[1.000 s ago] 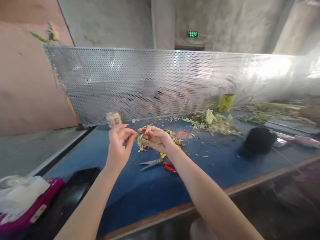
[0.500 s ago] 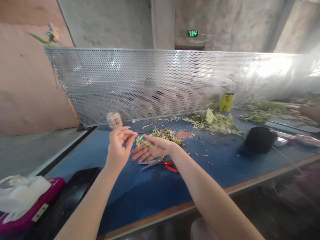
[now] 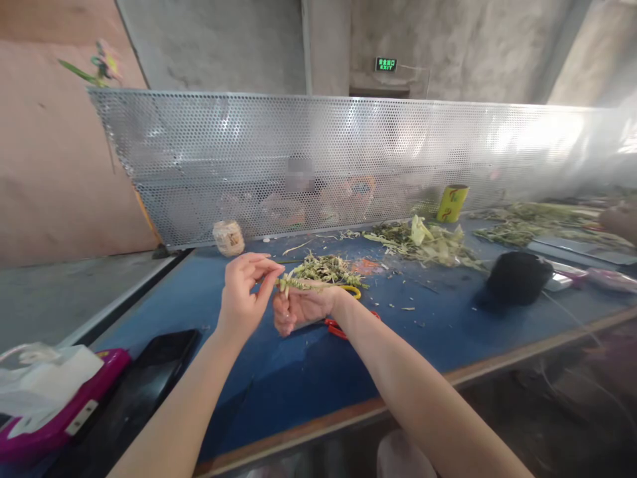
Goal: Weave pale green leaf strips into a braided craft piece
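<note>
The left hand pinches a sprig, which runs rightward along the curled right hand, whose grip I cannot tell.

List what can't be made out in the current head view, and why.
Head view:
- Red-handled scissors: blades mostly hidden behind the right hand.
- Sprig: pinched end hidden by the left hand.
- Magenta item: cut off by the left edge.
- Black object: too dark and blurred to identify.

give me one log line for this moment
left hand: pinching green sprig | right hand: half-curled by sprig | blue tabletop: red-handled scissors, partly hidden; leafy clippings
</note>
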`<move>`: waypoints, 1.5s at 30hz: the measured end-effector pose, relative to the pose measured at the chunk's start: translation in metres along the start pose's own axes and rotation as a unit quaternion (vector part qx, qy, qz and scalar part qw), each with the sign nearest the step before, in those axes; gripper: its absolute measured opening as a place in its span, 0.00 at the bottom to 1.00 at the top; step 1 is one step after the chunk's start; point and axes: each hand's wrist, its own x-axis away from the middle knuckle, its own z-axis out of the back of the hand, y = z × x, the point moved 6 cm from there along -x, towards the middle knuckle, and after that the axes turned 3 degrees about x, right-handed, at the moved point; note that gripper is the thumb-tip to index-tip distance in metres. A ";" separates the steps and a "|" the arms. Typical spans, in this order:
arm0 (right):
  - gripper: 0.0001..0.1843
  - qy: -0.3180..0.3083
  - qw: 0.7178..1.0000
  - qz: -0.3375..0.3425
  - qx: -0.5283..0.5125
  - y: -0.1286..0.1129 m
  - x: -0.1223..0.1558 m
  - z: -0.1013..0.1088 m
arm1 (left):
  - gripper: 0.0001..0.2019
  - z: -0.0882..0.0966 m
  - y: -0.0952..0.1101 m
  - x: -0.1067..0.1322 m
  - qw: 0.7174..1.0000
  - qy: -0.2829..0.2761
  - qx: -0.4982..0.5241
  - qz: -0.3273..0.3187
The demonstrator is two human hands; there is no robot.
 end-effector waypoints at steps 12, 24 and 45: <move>0.18 0.238 0.963 0.035 0.123 -0.023 0.014 0.035 | 0.16 -0.002 -0.004 0.000 0.999 -0.029 0.032 0.016; 0.17 0.354 0.909 0.152 0.158 -0.050 0.024 0.043 | 0.14 -0.009 -0.008 0.001 0.993 -0.101 -0.014 0.051; 0.13 0.466 0.876 0.087 0.087 -0.031 0.025 0.051 | 0.08 -0.012 -0.022 -0.002 0.953 -0.165 -0.252 0.003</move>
